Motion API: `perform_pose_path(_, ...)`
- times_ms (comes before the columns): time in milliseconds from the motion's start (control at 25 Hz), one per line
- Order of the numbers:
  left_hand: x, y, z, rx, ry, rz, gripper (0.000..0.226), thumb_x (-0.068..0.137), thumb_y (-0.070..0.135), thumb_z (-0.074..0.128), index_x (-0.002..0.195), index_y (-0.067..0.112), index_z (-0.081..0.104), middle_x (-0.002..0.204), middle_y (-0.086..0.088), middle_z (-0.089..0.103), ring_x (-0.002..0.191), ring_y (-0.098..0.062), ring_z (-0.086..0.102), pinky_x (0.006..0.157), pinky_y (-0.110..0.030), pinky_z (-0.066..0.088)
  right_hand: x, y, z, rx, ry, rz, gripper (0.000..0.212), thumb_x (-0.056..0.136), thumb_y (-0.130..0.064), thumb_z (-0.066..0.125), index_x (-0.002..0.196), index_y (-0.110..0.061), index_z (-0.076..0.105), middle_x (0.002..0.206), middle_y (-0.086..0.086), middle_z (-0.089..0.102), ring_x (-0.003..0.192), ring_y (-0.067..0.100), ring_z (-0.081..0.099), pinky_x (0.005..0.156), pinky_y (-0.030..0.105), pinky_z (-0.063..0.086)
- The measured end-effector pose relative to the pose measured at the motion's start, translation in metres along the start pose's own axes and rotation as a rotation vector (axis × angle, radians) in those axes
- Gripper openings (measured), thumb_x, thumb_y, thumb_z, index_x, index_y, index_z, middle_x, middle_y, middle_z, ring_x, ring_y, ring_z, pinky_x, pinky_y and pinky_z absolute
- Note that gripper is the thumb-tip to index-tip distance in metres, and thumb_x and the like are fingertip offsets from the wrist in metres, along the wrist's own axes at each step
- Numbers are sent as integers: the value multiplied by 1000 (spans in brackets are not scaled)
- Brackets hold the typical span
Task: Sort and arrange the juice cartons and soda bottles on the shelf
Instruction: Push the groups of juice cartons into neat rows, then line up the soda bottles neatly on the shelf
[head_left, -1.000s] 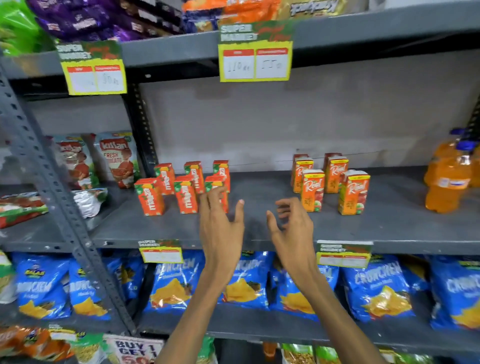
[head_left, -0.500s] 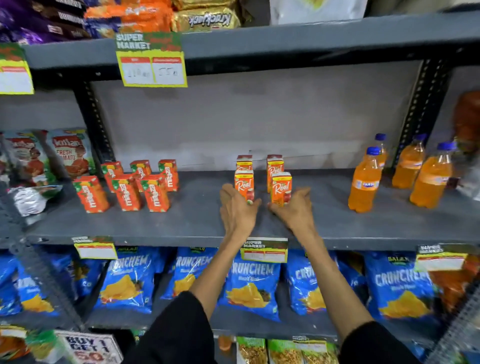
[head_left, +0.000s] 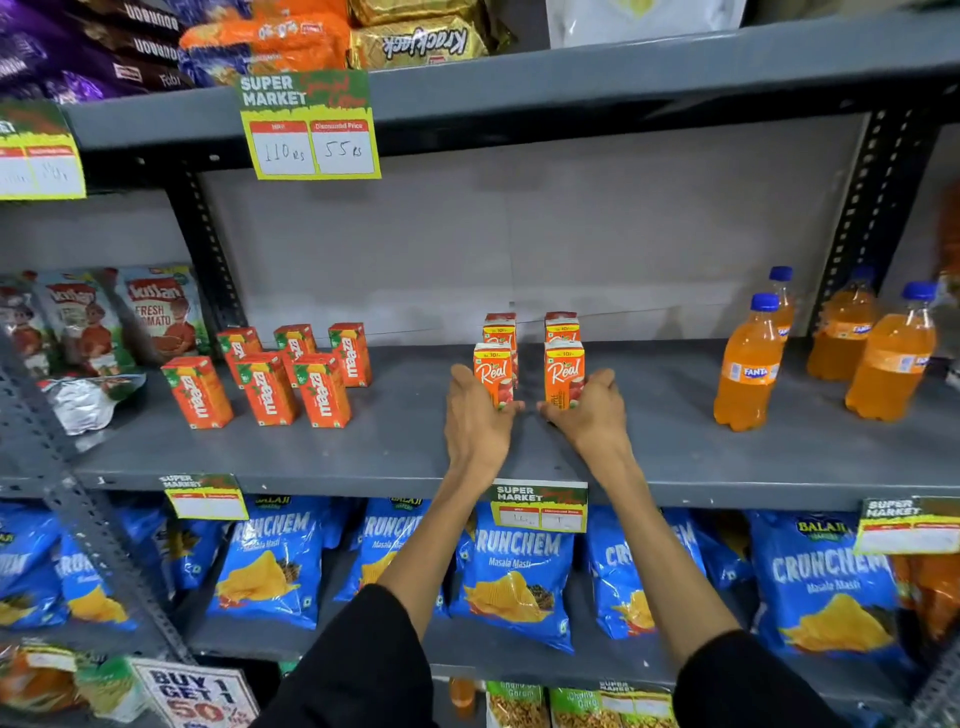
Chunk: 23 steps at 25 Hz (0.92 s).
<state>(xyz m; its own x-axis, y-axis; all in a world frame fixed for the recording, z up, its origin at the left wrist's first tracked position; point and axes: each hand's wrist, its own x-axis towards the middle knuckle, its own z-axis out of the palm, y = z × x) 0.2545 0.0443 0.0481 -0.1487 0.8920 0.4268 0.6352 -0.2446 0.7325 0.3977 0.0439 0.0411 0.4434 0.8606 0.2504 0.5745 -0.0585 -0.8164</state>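
Note:
On the grey middle shelf (head_left: 415, 447) stand orange Real juice cartons in two rows. My left hand (head_left: 475, 415) grips the front left Real carton (head_left: 492, 370) at its base. My right hand (head_left: 589, 410) grips the front right Real carton (head_left: 564, 366). Two more Real cartons (head_left: 561, 326) stand right behind them. Several red-orange Maaza cartons (head_left: 291, 374) stand in a loose group to the left. Orange Fanta bottles (head_left: 750, 364) with blue caps stand at the right, some (head_left: 891, 353) beyond the upright post.
Tomato ketchup pouches (head_left: 156, 312) lean at the far left of the shelf. Blue Crunchem chip bags (head_left: 514, 571) fill the shelf below. Biscuit packs (head_left: 426, 41) lie on the top shelf, with price tags (head_left: 309, 130) hanging from its edge.
The view swung right from the Maaza cartons to the Real cartons. Both hands went forward from mid-air and closed on the two front Real cartons, which now stand a little further apart.

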Motion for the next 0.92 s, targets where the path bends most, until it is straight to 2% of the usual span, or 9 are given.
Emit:
perform_pose_path(200, 2, -1, -1, -16, -16, -31, 69, 77, 31, 87, 121, 9, 40, 121, -15, 62, 110, -33, 65, 87, -47, 59, -3, -4, -2, 7, -6, 27, 76, 72, -33, 86, 124, -6, 38, 128, 18, 54, 124, 37, 55, 99, 51, 51)
perform_pose_path(280, -1, 1, -3, -56, -21, -49, 77, 74, 31, 89, 126, 6, 39, 126, -15, 56, 114, -33, 62, 89, -47, 58, -8, -5, -7, 23, -9, 15, 78, 70, -34, 87, 124, -6, 39, 129, 18, 54, 123, 35, 55, 99, 50, 51)
perform_pose_path(400, -21, 11, -4, -152, 111, -5, 90, 72, 30, 91, 138, 8, 34, 138, -13, 45, 127, -30, 50, 95, -38, 50, -23, 7, -22, 40, 51, -93, 78, 69, -39, 87, 125, -7, 43, 126, 15, 57, 117, 31, 56, 96, 45, 51)
perform_pose_path(520, -50, 34, 6, -290, 271, 181, 63, 77, 28, 86, 124, 21, 44, 122, -2, 52, 110, -23, 57, 88, -36, 53, -37, 29, -50, 81, 241, -230, 45, 80, -37, 79, 111, -16, 54, 105, 5, 65, 96, 20, 63, 80, 31, 54)
perform_pose_path(600, -68, 61, 23, -398, 220, 237, 42, 81, 27, 81, 111, 25, 51, 105, 3, 59, 89, -18, 60, 79, -37, 55, -38, 44, -81, 136, 397, -298, 22, 86, -27, 73, 98, -21, 57, 92, 1, 66, 81, 16, 65, 71, 23, 52)
perform_pose_path(720, -83, 100, 58, -518, 24, 239, 28, 84, 20, 79, 101, 21, 57, 87, 4, 63, 69, -11, 60, 70, -38, 56, -23, 70, -133, 97, 585, -323, 9, 87, -14, 67, 92, -19, 60, 87, 2, 68, 74, 15, 63, 71, 33, 55)
perform_pose_path(800, -88, 121, 84, -530, -118, 207, 30, 83, 17, 80, 105, 17, 60, 91, 0, 66, 73, -8, 62, 75, -40, 58, -9, 91, -164, 23, 655, -291, 16, 86, -11, 67, 100, -12, 61, 99, 9, 66, 88, 22, 62, 81, 39, 53)
perform_pose_path(880, -89, 137, 109, -493, -216, 157, 42, 82, 18, 82, 117, 14, 58, 109, -4, 68, 94, -15, 65, 89, -41, 57, 5, 111, -184, -79, 702, -178, 36, 83, -12, 71, 115, -8, 55, 117, 16, 58, 107, 33, 55, 90, 37, 46)
perform_pose_path(920, -89, 144, 120, -457, -252, 136, 52, 81, 19, 83, 125, 13, 55, 122, -6, 65, 109, -19, 63, 97, -40, 54, 12, 119, -193, -138, 719, -87, 48, 82, -14, 73, 123, -7, 50, 124, 20, 53, 113, 38, 50, 93, 41, 43)
